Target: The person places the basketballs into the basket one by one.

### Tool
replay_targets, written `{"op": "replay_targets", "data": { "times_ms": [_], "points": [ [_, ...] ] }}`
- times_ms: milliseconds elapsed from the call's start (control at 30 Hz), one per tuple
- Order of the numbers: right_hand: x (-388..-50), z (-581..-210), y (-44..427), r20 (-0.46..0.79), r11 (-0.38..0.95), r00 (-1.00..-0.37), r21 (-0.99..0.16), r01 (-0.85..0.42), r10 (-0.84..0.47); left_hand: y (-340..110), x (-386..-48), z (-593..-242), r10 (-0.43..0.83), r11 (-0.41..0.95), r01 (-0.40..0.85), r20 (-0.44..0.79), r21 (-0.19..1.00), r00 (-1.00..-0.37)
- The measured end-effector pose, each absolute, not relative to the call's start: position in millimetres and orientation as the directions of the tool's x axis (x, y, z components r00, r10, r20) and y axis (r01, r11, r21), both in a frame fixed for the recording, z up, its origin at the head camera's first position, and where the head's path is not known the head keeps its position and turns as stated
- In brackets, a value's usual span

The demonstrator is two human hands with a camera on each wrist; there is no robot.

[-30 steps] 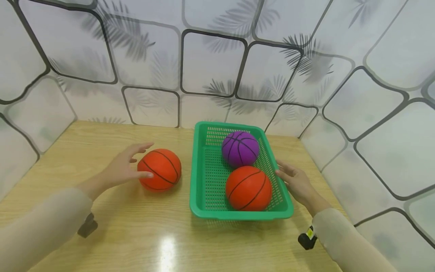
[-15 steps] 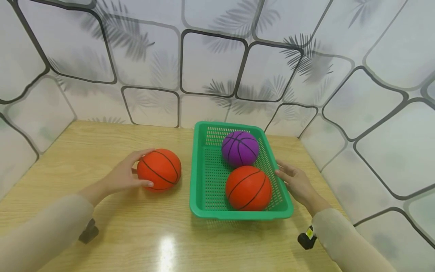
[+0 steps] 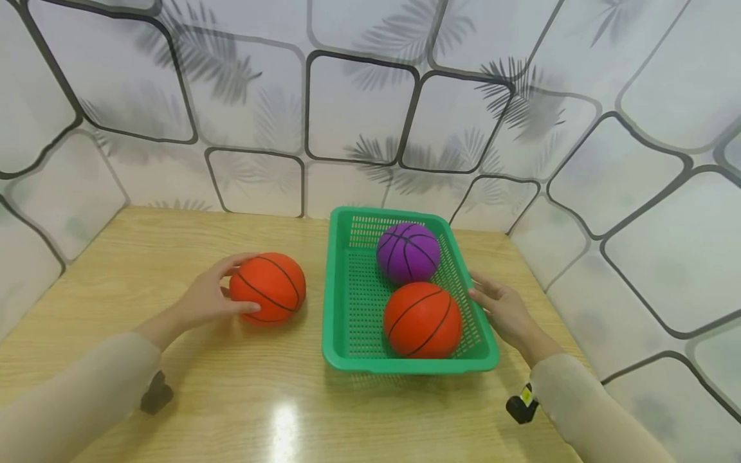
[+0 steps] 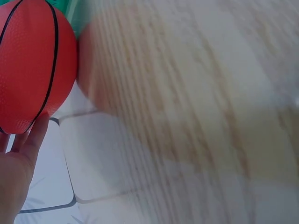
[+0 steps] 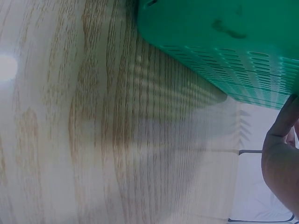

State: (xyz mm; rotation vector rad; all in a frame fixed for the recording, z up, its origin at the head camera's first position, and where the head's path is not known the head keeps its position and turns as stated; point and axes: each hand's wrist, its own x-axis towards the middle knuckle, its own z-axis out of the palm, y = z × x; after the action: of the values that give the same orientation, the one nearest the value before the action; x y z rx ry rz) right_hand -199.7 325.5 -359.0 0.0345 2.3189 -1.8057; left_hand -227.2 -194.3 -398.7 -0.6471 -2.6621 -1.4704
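Note:
My left hand (image 3: 210, 297) holds a small red-orange basketball (image 3: 272, 288) from its left side, thumb in front and fingers curved round the back. In the left wrist view the ball (image 4: 35, 60) fills the upper left corner, with fingers against its surface. A green plastic basket (image 3: 338, 302) stands to the right of it. Inside the basket lie a purple basketball (image 3: 408, 253) at the back and a second red-orange basketball (image 3: 423, 321) at the front. My right hand (image 3: 505, 310) touches the basket's right side, fingertips at the rim; in the right wrist view they meet its slotted wall (image 5: 261, 65).
Everything rests on a glossy light wood table (image 3: 231, 399). A patterned wall (image 3: 365, 109) rises along its back edge, and more wall closes in on the right and left. Each wrist carries a small dark camera.
My left hand, first apart from the ball with spread fingers, has closed round it. The ball has shifted very slightly left. My right hand and the basket have stayed put.

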Motion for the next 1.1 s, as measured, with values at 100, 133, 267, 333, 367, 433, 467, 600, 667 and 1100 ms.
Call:
{"op": "replay_targets", "data": {
  "times_ms": [100,133,267,333,367,433,467,600,667,1100],
  "points": [
    [-201,-360,326,-0.174,0.249,-0.979,-0.958,0.143,-0.108,-195,-228,-397,0.336,0.463,0.359,0.214,0.810,-0.917],
    [-201,-360,326,-0.176,0.248,-0.978,-0.958,0.145,-0.107,-195,-229,-396,0.338,0.459,0.356,0.211,0.814,-0.917],
    [-201,-361,326,-0.180,0.257,-0.978,-0.955,0.148,-0.105,-196,-231,-390,0.351,0.442,0.365,0.216,0.820,-0.911],
    [-201,-361,326,-0.181,0.258,-0.978,-0.954,0.150,-0.104,-196,-231,-385,0.357,0.434,0.370,0.221,0.821,-0.908],
    [-201,-361,326,-0.181,0.259,-0.978,-0.954,0.149,-0.104,-196,-232,-383,0.358,0.432,0.371,0.222,0.822,-0.907],
    [-201,-361,326,-0.181,0.257,-0.978,-0.955,0.150,-0.104,-197,-233,-377,0.360,0.431,0.368,0.216,0.824,-0.907],
    [-200,-360,326,-0.179,0.254,-0.978,-0.956,0.148,-0.106,-197,-234,-374,0.362,0.430,0.368,0.217,0.824,-0.907],
    [-199,-359,325,-0.176,0.251,-0.978,-0.957,0.144,-0.110,-198,-237,-363,0.367,0.411,0.362,0.212,0.836,-0.906],
    [-199,-358,325,-0.176,0.249,-0.978,-0.958,0.144,-0.109,-199,-238,-357,0.368,0.408,0.362,0.213,0.838,-0.905],
    [-200,-358,325,-0.178,0.242,-0.978,-0.959,0.147,-0.113,-181,-250,-313,0.372,0.352,0.389,0.254,0.851,-0.893]
  ]
}}
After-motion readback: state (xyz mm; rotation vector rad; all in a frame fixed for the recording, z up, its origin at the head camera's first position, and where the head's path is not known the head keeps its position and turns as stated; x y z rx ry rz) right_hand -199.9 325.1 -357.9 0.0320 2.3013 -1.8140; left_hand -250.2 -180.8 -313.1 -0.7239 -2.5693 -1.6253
